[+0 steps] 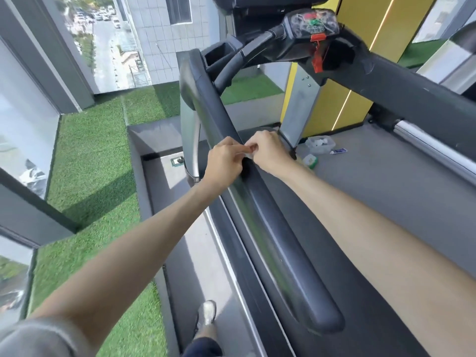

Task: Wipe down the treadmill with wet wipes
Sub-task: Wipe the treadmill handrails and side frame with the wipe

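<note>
Over on the far left, window glass (23,130) and a strip of green turf (90,163) are passed, a shoe (206,314) is glimpsed low down on the floor beside the machine, and then the action is reached. The left hand (222,157) is held with fingers curled in, and one edge of the wet wipe (248,151) is pinched at its fingertips. The other edge is pinched by the right hand (268,150), its fingers curled too, so the wipe is kept in the narrow gap between both hands, right above the handrail (270,240) of the treadmill (386,197).

Only a small pale scrap of the wipe can be made out. It is judged to be light, limp and damp: no stiffness to be relied on, a tendency to cling to itself and fold up, and tearing to be expected if it is pulled hard. It is best taken by opposite edges to be spread, then flattened under the palm for wiping.

The handrail itself is judged rigid and smooth, possibly slick where gloss is shown. Its long axis is run from the rounded near end at the bottom, up and away toward the console (311,24), leaning a little leftward at the far end, so strokes along that line would be called for.

Further right, on the deck, a green-and-white pack (310,161) and a clear plastic bag (320,144) are seen lying near each other, and a red safety clip (318,52) is seen hanging under the console.
</note>
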A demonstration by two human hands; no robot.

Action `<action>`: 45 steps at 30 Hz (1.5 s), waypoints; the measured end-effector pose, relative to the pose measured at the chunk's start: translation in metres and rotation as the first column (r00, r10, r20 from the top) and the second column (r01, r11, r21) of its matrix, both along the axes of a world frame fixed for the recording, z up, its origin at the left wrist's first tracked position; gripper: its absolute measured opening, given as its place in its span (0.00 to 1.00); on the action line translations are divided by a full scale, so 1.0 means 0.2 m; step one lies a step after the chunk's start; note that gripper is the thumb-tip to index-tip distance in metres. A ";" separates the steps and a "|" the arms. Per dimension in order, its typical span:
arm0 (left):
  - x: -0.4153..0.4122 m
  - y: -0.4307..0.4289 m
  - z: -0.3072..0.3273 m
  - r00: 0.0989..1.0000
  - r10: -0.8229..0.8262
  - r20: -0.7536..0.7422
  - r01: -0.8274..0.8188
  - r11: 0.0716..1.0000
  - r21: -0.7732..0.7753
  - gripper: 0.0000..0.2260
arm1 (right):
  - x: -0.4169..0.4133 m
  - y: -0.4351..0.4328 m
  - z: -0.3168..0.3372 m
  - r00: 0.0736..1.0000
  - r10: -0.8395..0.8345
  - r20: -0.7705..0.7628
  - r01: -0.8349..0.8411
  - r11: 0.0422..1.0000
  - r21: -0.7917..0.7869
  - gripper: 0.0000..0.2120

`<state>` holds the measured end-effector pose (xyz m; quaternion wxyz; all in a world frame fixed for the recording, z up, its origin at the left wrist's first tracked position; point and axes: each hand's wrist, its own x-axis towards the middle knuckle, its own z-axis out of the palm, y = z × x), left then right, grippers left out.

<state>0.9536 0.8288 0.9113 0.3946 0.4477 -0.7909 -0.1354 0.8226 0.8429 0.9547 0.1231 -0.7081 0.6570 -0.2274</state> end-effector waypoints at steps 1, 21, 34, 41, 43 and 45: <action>-0.01 0.06 -0.01 1.000 0.011 0.003 -0.011 1.000 -0.001 0.16 | -0.01 0.05 -0.01 1.000 0.003 0.004 -0.003 1.000 -0.007 0.08; -0.13 0.89 -0.07 0.998 -0.001 -0.056 0.003 1.000 0.024 0.13 | -0.12 0.88 -0.09 0.991 -0.005 0.133 0.015 0.997 -0.073 0.13; -0.23 1.35 -0.12 0.981 0.112 -0.161 -0.094 0.989 0.118 0.11 | -0.21 1.23 -0.13 0.992 0.113 -0.054 -0.116 0.991 -0.063 0.13; -0.31 1.59 -0.15 0.966 0.196 -0.167 -0.176 0.976 0.126 0.11 | -0.28 1.43 -0.17 0.985 0.150 -0.085 -0.156 0.985 -0.076 0.11; -0.33 1.63 -0.16 0.965 0.198 -0.169 -0.179 0.976 0.121 0.10 | -0.29 1.47 -0.18 0.984 0.155 -0.089 -0.162 0.984 -0.073 0.12; -0.34 1.66 -0.16 0.963 0.204 -0.175 -0.184 0.975 0.126 0.11 | -0.29 1.50 -0.18 0.984 0.156 -0.087 -0.161 0.985 -0.067 0.11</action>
